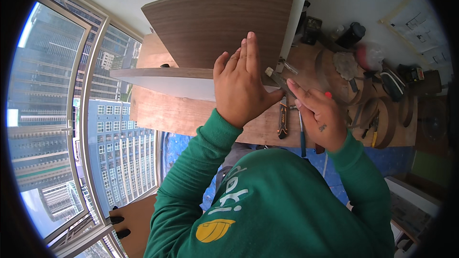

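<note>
Wood-veneer panel (210, 24) stands on edge on a white board (162, 83) above the wooden surface (162, 114), with the left hand (241, 86) pressed flat and open against its face. The right hand (320, 114) is clenched around a slim tool (277, 82) at the panel's right corner, near an orange-handled utility knife (283, 120) lying on the surface.

Bright daylight from the left windows (71, 129); fisheye bends edges, dark rim.

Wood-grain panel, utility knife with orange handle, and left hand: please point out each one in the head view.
Wood-grain panel (210, 24), head view, middle of its face.
Utility knife (283, 122), head view, handle.
Left hand (241, 88), head view, back of hand.
</note>
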Action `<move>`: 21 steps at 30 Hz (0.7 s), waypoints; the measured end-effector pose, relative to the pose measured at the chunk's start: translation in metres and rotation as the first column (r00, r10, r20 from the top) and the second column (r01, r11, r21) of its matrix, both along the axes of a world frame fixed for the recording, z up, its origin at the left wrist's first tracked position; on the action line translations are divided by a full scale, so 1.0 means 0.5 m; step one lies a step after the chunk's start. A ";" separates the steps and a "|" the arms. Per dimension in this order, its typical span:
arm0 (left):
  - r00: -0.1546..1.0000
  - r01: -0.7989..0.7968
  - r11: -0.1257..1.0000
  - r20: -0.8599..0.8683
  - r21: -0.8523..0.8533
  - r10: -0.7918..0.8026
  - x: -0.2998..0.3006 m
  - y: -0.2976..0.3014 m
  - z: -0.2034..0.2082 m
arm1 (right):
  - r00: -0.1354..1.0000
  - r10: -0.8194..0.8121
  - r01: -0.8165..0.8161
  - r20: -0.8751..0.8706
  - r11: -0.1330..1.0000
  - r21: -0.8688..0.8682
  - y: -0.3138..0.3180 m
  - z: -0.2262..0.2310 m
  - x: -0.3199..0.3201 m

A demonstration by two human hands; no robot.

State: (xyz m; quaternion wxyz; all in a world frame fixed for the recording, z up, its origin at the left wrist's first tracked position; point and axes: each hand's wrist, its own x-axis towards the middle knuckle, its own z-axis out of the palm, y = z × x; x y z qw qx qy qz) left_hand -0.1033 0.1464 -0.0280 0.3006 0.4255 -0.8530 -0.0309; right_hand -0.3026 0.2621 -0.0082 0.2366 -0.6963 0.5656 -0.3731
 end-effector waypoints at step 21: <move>1.000 -0.011 1.000 0.023 -0.018 0.012 -0.001 0.002 0.005 | 0.997 0.009 0.007 -0.079 0.981 0.193 0.011 0.027 -0.006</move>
